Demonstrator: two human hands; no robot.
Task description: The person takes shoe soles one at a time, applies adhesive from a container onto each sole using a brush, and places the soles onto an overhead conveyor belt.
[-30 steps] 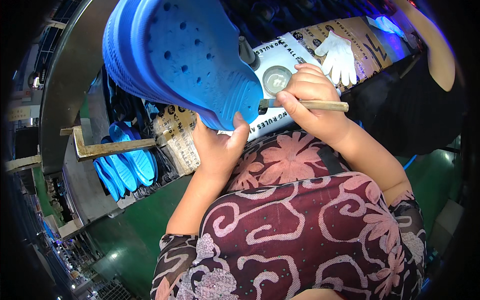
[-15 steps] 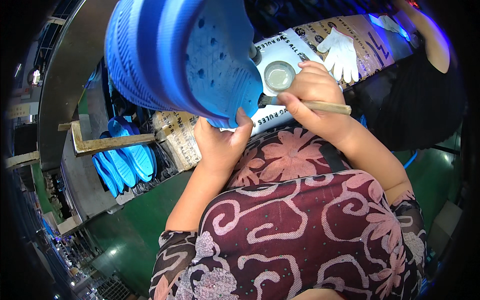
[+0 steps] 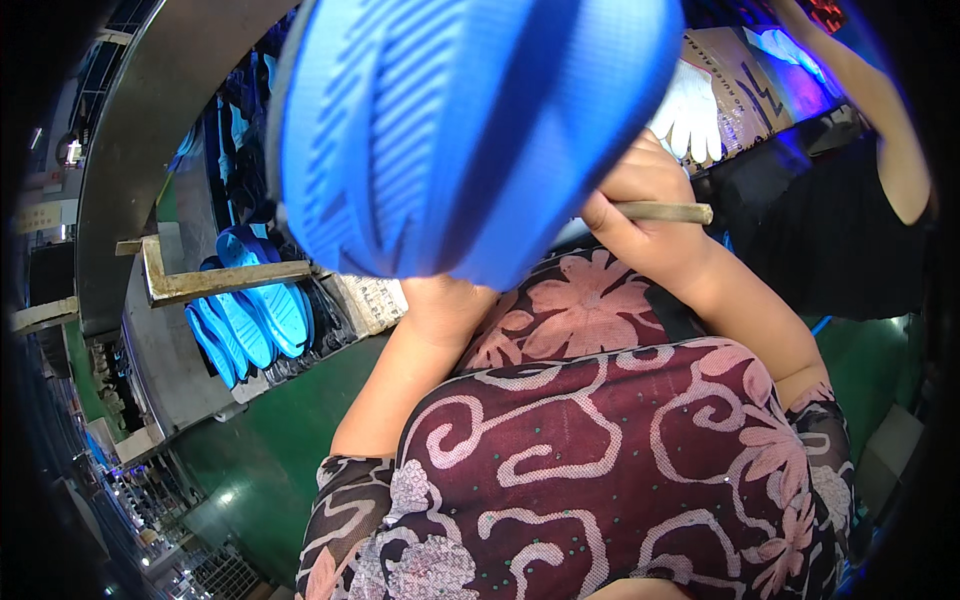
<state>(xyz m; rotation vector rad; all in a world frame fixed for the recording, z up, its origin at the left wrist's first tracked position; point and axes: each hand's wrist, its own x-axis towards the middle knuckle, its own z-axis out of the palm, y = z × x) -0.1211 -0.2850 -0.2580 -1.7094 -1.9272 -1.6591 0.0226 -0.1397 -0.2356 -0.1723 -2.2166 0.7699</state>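
"Where's the blue clog [image 3: 470, 130], & what room's round it?"

"Right in front of the person, a bit blurred, top edge cut off. L hand [image 3: 445, 305] grips its bottom edge, fingertips hidden. R hand [image 3: 645, 190] is just beside its R edge, closed on a wooden handle [image 3: 668, 212]; far end's behind the clog, so can't tell if it touches."

"Space at the L?"

"Some, btwn clog & the wooden bracket [image 3: 230, 283]. R's tighter: white glove [image 3: 697, 115] on printed cardboard [image 3: 730, 60], then a co-worker's arm [image 3: 895, 150]."

"Surface & rm?"

"Blue shoe pieces [image 3: 242, 330] lie on the grey bench [image 3: 165, 375], well apart from both hands. Green floor [image 3: 280, 460] below, metal beam [image 3: 120, 180] upper L."
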